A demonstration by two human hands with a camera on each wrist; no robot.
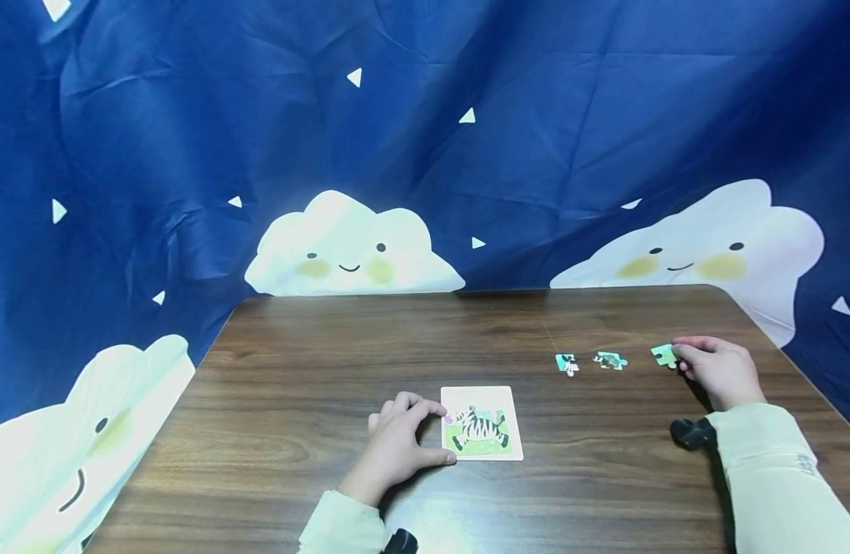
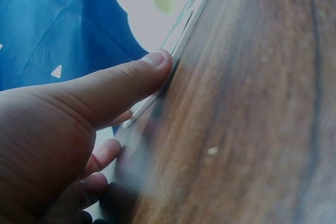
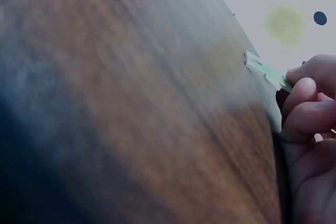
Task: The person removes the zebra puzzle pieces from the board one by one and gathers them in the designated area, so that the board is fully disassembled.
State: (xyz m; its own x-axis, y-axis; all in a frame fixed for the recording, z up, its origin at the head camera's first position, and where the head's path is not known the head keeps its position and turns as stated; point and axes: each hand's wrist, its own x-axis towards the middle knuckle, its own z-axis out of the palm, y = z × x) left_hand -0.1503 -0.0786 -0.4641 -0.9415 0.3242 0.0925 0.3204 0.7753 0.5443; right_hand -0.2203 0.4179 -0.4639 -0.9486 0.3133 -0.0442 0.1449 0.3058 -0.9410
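Observation:
A square puzzle board [image 1: 481,423] with a running zebra picture lies flat on the table. My left hand [image 1: 400,440] is at its left side, index fingertip and thumb [image 2: 142,74] spread and touching the board's edge and near corner. At the right, my right hand [image 1: 724,374] pinches a light green puzzle piece [image 1: 664,355] between thumb and fingers. From the right wrist view, this piece [image 3: 262,70] juts out beyond the fingertips, its far part hidden by them. To its left lie a puzzle piece with black, white and teal [image 1: 611,360] and another one [image 1: 567,364].
The brown wooden table [image 1: 293,369] reaches back to a blue curtain [image 1: 411,138] printed with white clouds and triangles. Dark wrist straps [image 1: 691,433] sit at the cuffs of both pale sleeves [image 1: 778,462].

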